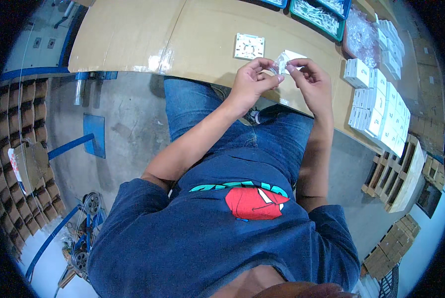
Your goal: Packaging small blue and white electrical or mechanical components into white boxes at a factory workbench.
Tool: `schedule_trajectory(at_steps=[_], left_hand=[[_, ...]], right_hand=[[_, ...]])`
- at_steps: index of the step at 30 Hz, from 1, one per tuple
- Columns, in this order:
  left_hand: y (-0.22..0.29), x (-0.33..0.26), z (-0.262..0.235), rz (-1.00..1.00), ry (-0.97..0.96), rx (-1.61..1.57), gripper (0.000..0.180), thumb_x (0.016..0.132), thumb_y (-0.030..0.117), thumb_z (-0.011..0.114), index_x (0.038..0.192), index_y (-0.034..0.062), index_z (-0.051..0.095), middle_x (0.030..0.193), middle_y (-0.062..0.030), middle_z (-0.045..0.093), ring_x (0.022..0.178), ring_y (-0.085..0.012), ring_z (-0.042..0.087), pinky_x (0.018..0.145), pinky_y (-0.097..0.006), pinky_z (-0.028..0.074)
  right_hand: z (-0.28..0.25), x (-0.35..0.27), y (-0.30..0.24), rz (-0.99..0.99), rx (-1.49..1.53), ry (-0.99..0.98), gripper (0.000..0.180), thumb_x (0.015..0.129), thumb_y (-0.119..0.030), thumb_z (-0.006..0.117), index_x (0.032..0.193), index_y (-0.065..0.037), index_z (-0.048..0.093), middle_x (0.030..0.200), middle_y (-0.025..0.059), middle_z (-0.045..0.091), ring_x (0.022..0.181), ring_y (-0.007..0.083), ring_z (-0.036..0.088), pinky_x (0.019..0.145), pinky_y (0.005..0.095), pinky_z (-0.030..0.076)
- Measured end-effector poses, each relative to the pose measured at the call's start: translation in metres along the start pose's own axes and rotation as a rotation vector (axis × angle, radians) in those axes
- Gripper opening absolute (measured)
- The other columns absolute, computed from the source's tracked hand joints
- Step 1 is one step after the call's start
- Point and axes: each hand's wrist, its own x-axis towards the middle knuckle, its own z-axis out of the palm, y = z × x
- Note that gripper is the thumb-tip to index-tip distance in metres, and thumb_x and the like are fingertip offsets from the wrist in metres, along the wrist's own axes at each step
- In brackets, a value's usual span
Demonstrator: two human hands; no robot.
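Both hands meet over the near edge of the cardboard-topped table (202,42). Between their fingertips is a small clear plastic bag (281,63) with something white in or against it; its contents are too small to make out. My left hand (252,82) pinches it from the left with thumb and forefinger. From the right, my right hand (311,82) pinches it the same way, its other fingers curled. Just behind the fingers lies a flat white piece (296,55), partly hidden. A square white plastic frame (249,46) with cut-outs rests on the table beyond my left hand.
Green (309,26) and blue bins of small white parts stand at the far right. Beside them is a reddish tray (364,39) of clear plastic bags. Stacked white boxes (381,109) line the table's right side. A wooden pallet (398,174) is on the floor at right.
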Motion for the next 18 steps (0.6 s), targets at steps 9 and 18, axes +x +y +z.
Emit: schedule_trajectory(at_steps=[9,18], left_hand=[[-0.0014,-0.0001,-0.0030,0.024,0.051,0.092,0.022,0.096,0.006,0.067,0.116,0.0017,0.061,0.099,-0.0034,0.065,0.083,-0.0107,0.063,0.074,-0.026,0.052],[-0.0035,-0.0010,-0.0039,0.021,0.058,0.029,0.026,0.095,0.005,0.067,0.120,0.0009,0.059,0.104,-0.0058,0.065,0.084,-0.0122,0.064,0.076,-0.027,0.054]], right_hand=[[0.0043,-0.0019,-0.0039,0.001,0.004,-0.086,0.030,0.086,-0.010,0.080,0.113,-0.002,0.072,0.085,-0.0066,0.066,0.065,-0.0008,0.045,0.056,0.0176,0.033],[0.0031,-0.0002,0.0051,0.002,0.054,-0.074,0.020,0.088,-0.008,0.078,0.107,-0.002,0.073,0.088,-0.0063,0.066,0.068,-0.0012,0.046,0.058,0.0165,0.034]])
